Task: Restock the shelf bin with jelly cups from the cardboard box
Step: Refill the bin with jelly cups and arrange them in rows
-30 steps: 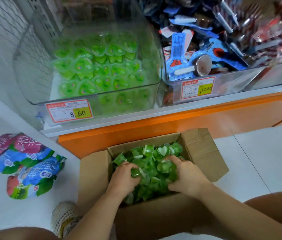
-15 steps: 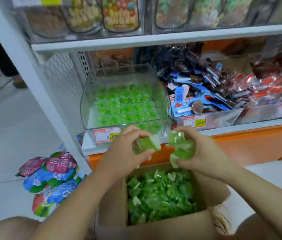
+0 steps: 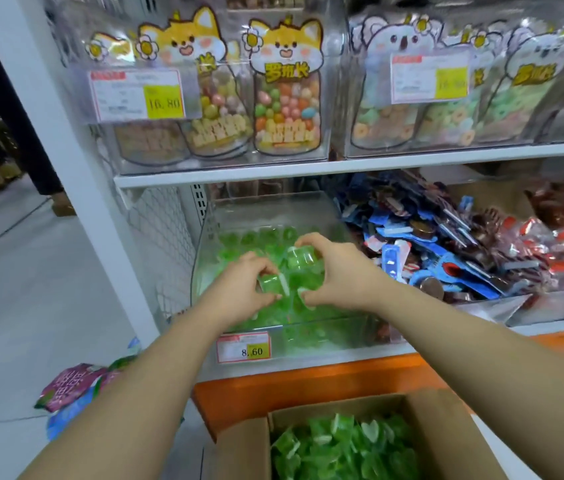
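Over the clear shelf bin [image 3: 325, 336] on the lower shelf, a person is reaching out with both hands. The left hand [image 3: 239, 289] is pinching a single green jelly cup [image 3: 271, 284] between its thumb and curled fingers, while the right hand [image 3: 339, 271] is curling around a small cluster of jelly cups [image 3: 303, 258]. Both hands are hovering side by side, almost touching, just above the green layer lying in the bin directly beneath them. A yellow price tag [image 3: 244, 348] is showing on the bin front below the wrists. Nearer the person, under the forearms, the cardboard box [image 3: 239, 452] is standing open with spare cups [image 3: 342, 448] heaped inside. A neighbouring bin of blue-wrapped sweets [image 3: 429, 237] is sitting just right of the right hand, and bright snack bags [image 3: 69, 389] are lying on the floor below and left of the left arm. The cups are looking small, light and glossy, so they are probably slipping easily from a loose grip. Their thin plastic walls and film lids are likely denting or splitting under a hard squeeze. Taking them by the sides, or cupping a handful from beneath, is seeming the safer hold. Letting go low over the pile is looking wiser than dropping them from height.
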`<state>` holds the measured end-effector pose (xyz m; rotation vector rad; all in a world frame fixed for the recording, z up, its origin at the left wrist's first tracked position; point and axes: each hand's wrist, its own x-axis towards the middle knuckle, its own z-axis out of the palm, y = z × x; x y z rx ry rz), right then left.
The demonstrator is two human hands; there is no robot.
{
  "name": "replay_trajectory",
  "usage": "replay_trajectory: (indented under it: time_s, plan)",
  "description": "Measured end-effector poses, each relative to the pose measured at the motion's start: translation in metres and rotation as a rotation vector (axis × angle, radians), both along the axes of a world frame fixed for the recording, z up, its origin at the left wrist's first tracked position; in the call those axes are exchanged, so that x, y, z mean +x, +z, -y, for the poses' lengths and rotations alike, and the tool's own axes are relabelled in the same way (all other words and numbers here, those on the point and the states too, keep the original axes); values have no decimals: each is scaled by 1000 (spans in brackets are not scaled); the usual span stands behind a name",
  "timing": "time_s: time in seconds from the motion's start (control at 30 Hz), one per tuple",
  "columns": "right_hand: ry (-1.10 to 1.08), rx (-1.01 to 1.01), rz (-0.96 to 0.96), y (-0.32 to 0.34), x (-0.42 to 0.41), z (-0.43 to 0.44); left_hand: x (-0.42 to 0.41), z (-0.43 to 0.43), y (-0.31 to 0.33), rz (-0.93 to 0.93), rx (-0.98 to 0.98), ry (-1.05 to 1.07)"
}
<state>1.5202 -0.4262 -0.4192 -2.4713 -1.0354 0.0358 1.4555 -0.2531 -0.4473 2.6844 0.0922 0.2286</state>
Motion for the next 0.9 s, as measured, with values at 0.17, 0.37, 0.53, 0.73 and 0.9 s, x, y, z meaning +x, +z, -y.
replay_trajectory:
  time_s: [0.17, 0.37, 0.53, 0.73, 0.9]
  plan:
    - [81, -198, -89, -16, 14, -8, 7, -9, -15, -269, 71, -78]
    - [89, -262, -250, -25, 29, -18, 13, -21, -17, -469, 93, -70]
    - [49, -326, -258, -30, 34, -23, 20, -24, -18, -474, 159, -32]
    - [-9, -325, -113, -37, 33, -23, 19, -12, -26, -549, 114, -73]
    - [-101, -132, -119, -38, 32, -22, 23, -12, -27, -592, 154, -45]
